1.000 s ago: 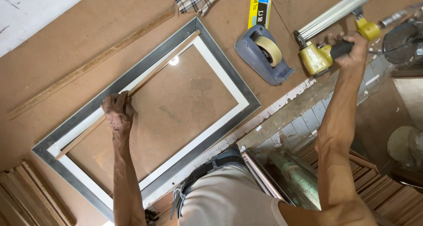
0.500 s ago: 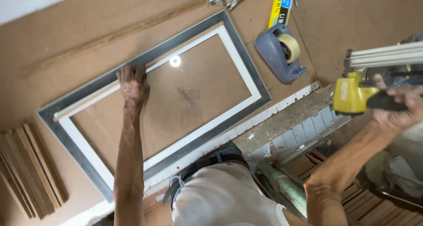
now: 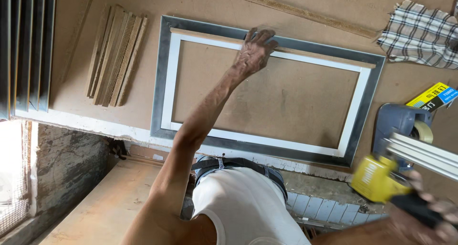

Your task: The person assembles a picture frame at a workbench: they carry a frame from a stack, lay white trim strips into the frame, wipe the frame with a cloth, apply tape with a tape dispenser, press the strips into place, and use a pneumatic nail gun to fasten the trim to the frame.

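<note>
A brown hardboard tabletop carries a grey-and-white rectangular picture frame, with a stack of thin wooden strips to one side, a checked cloth at the far corner and a blue tape dispenser near the front edge. The person's left hand lies flat on the frame's far rail, fingers spread and pressing down on a narrow wooden strip along it. The right hand, blurred at the lower corner, is wrapped around the dark grip of a yellow nail gun, off the frame.
</note>
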Demonstrator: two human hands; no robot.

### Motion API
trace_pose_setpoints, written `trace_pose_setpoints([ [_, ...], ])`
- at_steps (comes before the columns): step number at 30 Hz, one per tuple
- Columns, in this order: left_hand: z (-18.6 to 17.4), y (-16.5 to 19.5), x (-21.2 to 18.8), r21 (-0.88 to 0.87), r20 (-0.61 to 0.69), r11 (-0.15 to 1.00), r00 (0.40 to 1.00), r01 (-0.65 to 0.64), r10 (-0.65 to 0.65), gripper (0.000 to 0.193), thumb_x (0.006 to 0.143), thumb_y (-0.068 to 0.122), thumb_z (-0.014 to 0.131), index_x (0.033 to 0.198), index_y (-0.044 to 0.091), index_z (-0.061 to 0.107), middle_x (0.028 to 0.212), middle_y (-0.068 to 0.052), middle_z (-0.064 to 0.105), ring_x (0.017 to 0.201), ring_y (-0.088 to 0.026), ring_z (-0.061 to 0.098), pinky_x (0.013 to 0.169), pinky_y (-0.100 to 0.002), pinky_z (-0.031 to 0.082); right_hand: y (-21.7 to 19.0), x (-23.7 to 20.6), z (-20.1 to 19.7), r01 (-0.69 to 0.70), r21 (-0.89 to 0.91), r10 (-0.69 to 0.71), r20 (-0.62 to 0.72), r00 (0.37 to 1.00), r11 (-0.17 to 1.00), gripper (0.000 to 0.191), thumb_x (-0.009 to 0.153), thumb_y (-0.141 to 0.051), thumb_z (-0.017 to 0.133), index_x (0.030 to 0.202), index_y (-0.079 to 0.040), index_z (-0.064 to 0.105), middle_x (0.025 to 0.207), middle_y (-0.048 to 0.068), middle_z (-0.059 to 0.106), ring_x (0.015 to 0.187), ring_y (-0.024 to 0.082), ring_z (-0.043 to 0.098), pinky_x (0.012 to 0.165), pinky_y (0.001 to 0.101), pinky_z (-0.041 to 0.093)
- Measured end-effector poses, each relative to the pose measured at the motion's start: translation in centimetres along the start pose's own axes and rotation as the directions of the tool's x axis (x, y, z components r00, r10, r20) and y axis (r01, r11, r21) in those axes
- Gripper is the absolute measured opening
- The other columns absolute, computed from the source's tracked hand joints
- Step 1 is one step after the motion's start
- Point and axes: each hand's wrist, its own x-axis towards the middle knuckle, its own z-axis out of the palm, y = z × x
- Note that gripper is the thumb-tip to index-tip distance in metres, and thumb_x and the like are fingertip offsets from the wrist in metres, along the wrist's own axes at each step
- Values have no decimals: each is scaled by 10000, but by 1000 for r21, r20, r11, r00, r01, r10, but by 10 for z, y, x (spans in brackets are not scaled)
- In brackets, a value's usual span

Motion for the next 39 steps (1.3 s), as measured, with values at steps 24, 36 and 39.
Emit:
trace_pose_setpoints([
  [24,40,83,59,-302,5,939,985,-161,171,140,912,67,751,1038,10,726,1320,-171,643,1232,-350,601,1083,-483,452,125,78,69,-131,-160,73,-326,943,978,152,792,59,593,779,-79,532,733,59,538,791,247,630,1226,597,420],
  [36,56,72,53,-358,52,925,986,-129,158,115,887,61,758,991,10,755,1309,-149,648,1168,-329,586,1040,-462,469,192,129,85,-147,-210,33,-466,884,967,146,733,145,611,809,22,631,760,78,563,725,229,649,1073,582,554],
  [39,58,72,54,-322,63,938,986,-127,155,94,890,57,748,977,21,756,1290,-129,647,1145,-308,571,1021,-452,469,193,134,88,-160,-204,45,-476,878,966,165,729,151,606,807,8,635,750,68,564,710,229,649,1065,572,555],
])
